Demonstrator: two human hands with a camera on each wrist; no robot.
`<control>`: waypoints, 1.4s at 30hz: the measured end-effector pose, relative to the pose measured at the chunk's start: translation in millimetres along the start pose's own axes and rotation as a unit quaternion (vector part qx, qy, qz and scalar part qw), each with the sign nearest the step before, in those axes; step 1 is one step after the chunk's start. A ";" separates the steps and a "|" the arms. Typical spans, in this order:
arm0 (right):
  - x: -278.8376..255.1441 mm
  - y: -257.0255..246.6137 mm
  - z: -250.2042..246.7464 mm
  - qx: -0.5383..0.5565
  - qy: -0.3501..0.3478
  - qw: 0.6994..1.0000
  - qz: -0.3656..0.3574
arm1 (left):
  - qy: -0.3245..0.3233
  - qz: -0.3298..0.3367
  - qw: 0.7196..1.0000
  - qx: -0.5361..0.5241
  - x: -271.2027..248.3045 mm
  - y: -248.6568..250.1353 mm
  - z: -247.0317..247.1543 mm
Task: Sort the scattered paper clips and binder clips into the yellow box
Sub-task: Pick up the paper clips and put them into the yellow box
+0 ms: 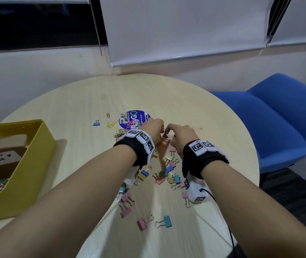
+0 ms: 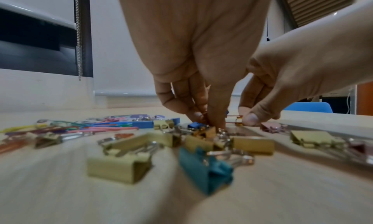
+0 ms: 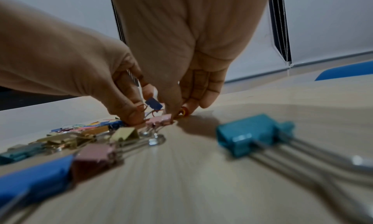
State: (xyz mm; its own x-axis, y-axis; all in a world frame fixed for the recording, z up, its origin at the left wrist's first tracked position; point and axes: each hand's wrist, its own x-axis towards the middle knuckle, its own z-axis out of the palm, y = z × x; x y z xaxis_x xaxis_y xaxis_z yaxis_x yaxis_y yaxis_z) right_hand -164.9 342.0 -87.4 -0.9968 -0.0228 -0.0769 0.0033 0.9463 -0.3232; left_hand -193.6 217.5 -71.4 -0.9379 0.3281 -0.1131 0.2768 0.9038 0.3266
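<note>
The right hand reaches down from above, fingertips on the desk, its grip on a small red paper clip. The left hand comes in from the left and pinches a small blue binder clip. A pink binder clip lies just below them. A teal binder clip lies near right, blurred.

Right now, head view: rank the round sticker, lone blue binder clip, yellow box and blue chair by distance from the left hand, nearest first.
1. Round sticker: just beyond the left hand.
2. Lone blue binder clip: farther left.
3. Yellow box at the table's left edge and blue chair far right: too close to call.
</note>
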 end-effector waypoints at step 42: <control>-4.2 -1.5 -3.1 -0.048 0.000 0.999 0.004 | -0.132 0.037 0.982 0.132 -10.7 5.7 -16.6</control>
State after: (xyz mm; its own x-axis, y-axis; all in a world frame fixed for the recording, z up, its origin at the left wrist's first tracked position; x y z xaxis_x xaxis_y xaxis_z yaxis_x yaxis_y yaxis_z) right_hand -160.9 341.7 -83.7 -0.9968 -0.0144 -0.0787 0.0042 0.9729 -0.2313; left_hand -185.4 214.6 -52.8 -0.8359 0.4229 -0.3498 0.4188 0.9035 0.0915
